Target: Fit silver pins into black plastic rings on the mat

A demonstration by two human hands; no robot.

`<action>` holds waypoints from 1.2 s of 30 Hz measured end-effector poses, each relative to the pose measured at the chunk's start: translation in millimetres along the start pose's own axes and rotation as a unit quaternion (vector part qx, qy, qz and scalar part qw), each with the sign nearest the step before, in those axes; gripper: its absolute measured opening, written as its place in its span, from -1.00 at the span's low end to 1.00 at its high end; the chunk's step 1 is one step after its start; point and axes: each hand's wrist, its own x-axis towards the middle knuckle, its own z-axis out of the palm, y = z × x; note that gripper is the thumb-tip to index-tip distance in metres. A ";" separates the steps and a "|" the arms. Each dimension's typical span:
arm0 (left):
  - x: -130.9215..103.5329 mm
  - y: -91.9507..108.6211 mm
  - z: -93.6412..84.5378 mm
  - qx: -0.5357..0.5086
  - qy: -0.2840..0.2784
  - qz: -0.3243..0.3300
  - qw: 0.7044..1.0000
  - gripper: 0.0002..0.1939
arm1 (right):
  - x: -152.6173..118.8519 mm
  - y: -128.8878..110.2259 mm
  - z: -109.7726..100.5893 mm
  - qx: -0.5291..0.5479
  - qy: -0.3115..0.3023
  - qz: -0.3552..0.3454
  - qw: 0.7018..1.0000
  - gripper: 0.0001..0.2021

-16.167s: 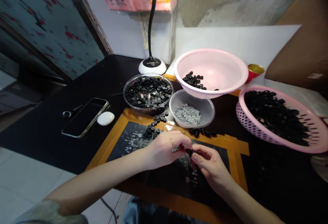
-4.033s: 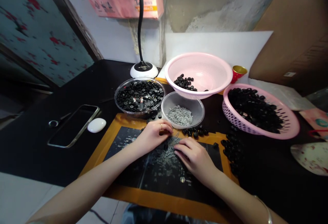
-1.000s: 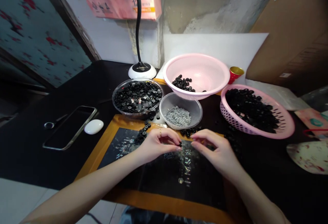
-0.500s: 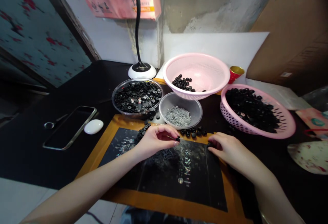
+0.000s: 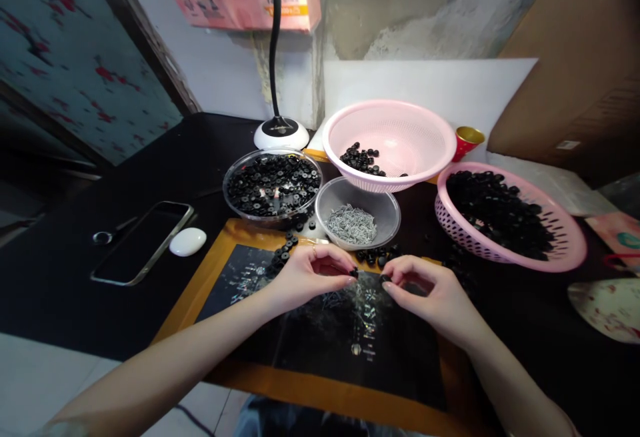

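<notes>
My left hand (image 5: pixel 315 273) pinches a small black washer (image 5: pixel 354 272) between thumb and fingertips; a thin bright tip, seemingly a screw, points right from it. Facing it, my right hand (image 5: pixel 427 290) grips a small round black cap (image 5: pixel 385 278) by its edge. A short gap separates the two pieces above the dark mat (image 5: pixel 320 350). Loose screws (image 5: pixel 331 300) lie on the mat, partly behind my left hand. Black washers (image 5: pixel 281 257) are scattered beyond that hand, and black caps (image 5: pixel 373 257) lie beyond the gap between the hands.
A clear bowl of screws (image 5: pixel 397 213) stands behind the hands, beside a clear dish of washers (image 5: pixel 227 200). Two pink baskets, one at the back (image 5: pixel 430 130) and one on the right (image 5: pixel 570 243), hold black caps. Left are a phone (image 5: pixel 143 243), a white oval object (image 5: pixel 188 241) and a lamp base (image 5: pixel 281 135).
My right hand has moved left from the mat's right edge with the black cap, close to my left hand. The left hand keeps its pinch nearly in place. The whole view has shifted slightly.
</notes>
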 end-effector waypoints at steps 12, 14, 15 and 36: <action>-3.9 6.2 -1.6 0.154 -0.059 0.151 0.975 -0.90 | -1.4 7.7 24.3 0.260 0.013 0.135 0.956 -0.74; -3.8 6.4 -2.3 0.173 -0.054 0.171 0.968 -0.90 | -1.6 7.4 25.0 0.264 0.011 0.133 0.955 -0.75; -3.7 6.7 -2.5 0.180 -0.052 0.179 0.966 -0.90 | -1.6 7.3 25.4 0.263 0.011 0.133 0.955 -0.74; -4.5 9.5 -0.4 0.164 -0.060 0.197 0.965 -0.95 | -4.9 6.8 34.1 0.248 0.024 0.112 0.962 -0.79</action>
